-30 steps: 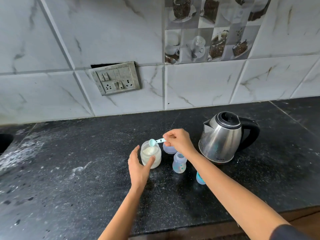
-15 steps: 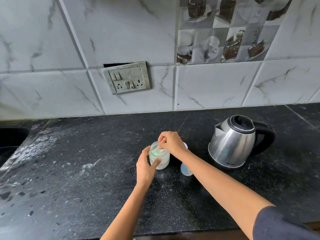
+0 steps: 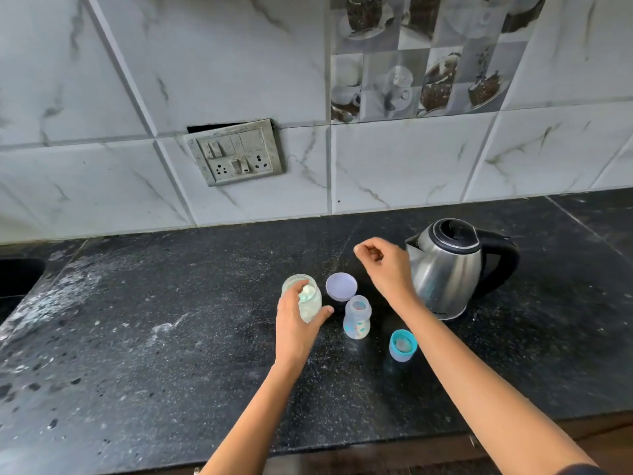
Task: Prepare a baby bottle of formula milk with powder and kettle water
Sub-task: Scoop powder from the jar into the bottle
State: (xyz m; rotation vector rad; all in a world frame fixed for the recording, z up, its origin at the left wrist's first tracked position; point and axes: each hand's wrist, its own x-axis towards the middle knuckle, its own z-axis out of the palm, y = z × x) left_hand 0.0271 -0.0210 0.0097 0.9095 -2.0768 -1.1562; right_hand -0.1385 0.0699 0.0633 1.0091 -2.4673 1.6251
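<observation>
A small clear jar of white powder stands open on the black counter, with a pale scoop lying inside it. My left hand grips the jar from the near side. Its lilac lid lies flat just right of it. The open baby bottle stands upright beside the lid. Its teal collar with teat sits to the bottle's right. My right hand hovers above the counter between lid and kettle, fingers loosely curled, holding nothing. The steel kettle stands at the right, black handle pointing right.
A tiled wall with a switch and socket plate backs the counter. A dark sink edge shows at far left. White powder smears mark the counter's left part. The counter's front edge runs along the bottom.
My right hand has let go of the scoop in the jar and drawn back up and to the right, empty. The lid and bottle are uncovered again. My left hand stays on the jar.
</observation>
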